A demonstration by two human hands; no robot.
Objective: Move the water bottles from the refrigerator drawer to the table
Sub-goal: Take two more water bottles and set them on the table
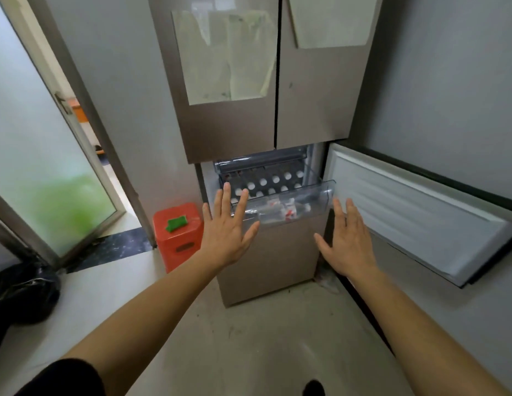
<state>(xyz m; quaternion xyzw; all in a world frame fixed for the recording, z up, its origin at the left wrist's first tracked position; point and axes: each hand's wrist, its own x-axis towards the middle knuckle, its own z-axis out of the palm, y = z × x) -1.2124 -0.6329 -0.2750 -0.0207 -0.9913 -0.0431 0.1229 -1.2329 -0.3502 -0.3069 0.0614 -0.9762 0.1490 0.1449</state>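
Bottles (280, 212) in drawer (320, 190), between hands (226, 227) (349, 238)

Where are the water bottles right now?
In the head view, centre frame: the water bottles sit in the clear drawer pulled out low on the refrigerator, between the left hand and right hand, left of the open lower door.

Bottles (280, 210) in fridge drawer (320, 192); stool (177, 235) left of fridge.

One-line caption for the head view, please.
Open left hand and right hand hover before the pulled-out drawer of bottles in the fridge, its door swung open.
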